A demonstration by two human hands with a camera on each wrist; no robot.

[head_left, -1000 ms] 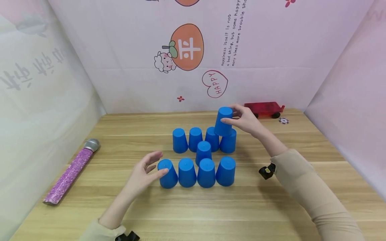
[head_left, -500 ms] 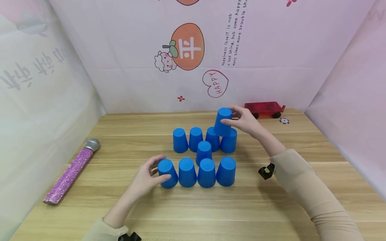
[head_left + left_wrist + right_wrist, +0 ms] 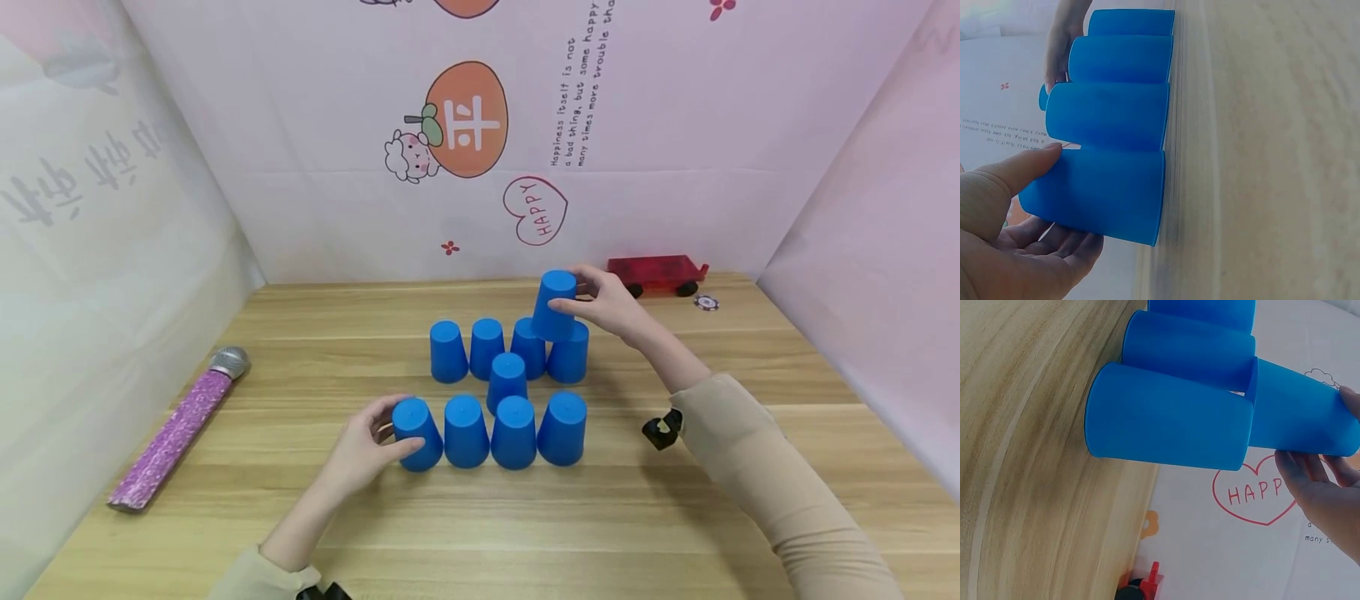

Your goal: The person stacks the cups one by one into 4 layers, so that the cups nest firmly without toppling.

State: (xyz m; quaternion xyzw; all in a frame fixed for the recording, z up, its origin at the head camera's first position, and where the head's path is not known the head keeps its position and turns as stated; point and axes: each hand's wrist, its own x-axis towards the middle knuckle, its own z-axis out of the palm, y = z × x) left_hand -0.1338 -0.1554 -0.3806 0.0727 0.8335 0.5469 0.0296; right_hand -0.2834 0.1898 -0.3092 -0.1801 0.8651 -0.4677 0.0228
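Note:
My right hand [image 3: 606, 307] grips an upside-down blue cup [image 3: 553, 308] by its sides. That cup sits over the gap between the two right-hand cups of the back row, its rim right at their tops in the right wrist view. My left hand [image 3: 367, 442] holds the leftmost cup [image 3: 420, 437] of the front row, thumb on the near side and fingers behind. In the left wrist view this cup [image 3: 1097, 194] stands upside down on the table. A single cup [image 3: 507, 379] stands between the front and back rows.
A pink glittery microphone [image 3: 180, 429] lies at the left on the wooden table [image 3: 480, 533]. At the back right are a red toy wagon [image 3: 654, 273] and a poker chip [image 3: 707, 302]. A printed cloth [image 3: 337, 167] hangs behind the table.
My left hand has moved right and its thumb and fingers have closed round the leftmost front cup. The right hand and its cup have hardly moved.

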